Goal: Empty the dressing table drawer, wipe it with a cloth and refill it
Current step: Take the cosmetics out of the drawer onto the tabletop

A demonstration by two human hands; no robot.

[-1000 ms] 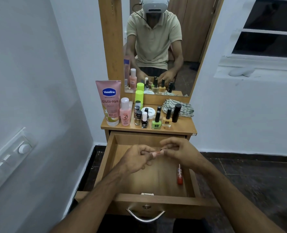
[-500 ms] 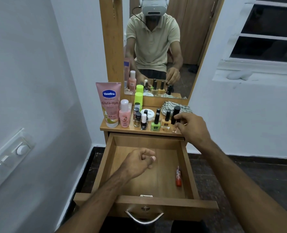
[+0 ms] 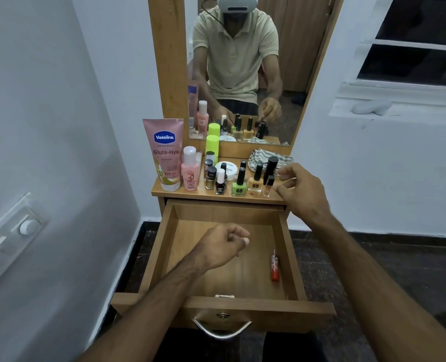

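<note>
**Drawer nearly emptied, one tube left**

Drawer [image 3: 224,259] stood pulled fully out; only a small red tube [image 3: 274,269] lay inside, along its right wall toward the front; right hand [image 3: 301,194] hovered at the dresser top's right front corner, fingers spread and loose, gripping nothing, just beside a small clear bottle [image 3: 268,186] standing upright there, probably a set-down spot kept clear of the drawer; left hand [image 3: 223,244] hung over the drawer middle, fingers curled in; couldn't tell if it pinched anything; striped cloth [image 3: 262,159] sat bunched at the top's right rear corner, behind the nail polish bottles [image 3: 239,182], within reach for wiping; judged: emptying stage, wipe not started.
</note>
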